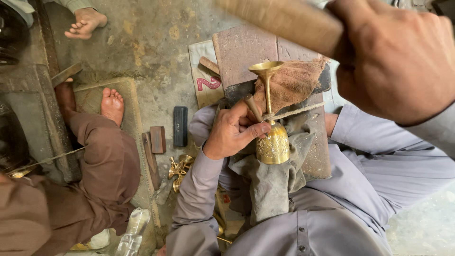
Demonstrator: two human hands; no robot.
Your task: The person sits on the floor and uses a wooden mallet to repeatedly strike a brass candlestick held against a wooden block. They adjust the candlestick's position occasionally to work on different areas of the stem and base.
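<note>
Right hand: nearest the camera, raised high and blurred, fingers wrapping tightly around a wooden hammer handle; the hammer's head is lying outside the picture. Left hand: fingers pinching a slim wooden-topped punch, tip resting against the upper shoulder of the brass goblet. Goblet: lying inverted on the lap, foot pointing away, stem tied by a cord to a wooden block, a wad of brown fibre cushioning it, grey cloth sitting beneath. Work judged partway: an engraved band is showing around the visible side of the bowl, while the stem and foot are remaining plain; how far the pattern is running around the hidden side cannot be told. Further pieces: a small cluster of brass items lying on the floor beside the left elbow, seemingly waiting. Beyond: a dark rectangular stone and a small wooden block sitting on the concrete floor. Farthest: a second person in brown clothing sitting at left, bare foot resting on a mat.
</note>
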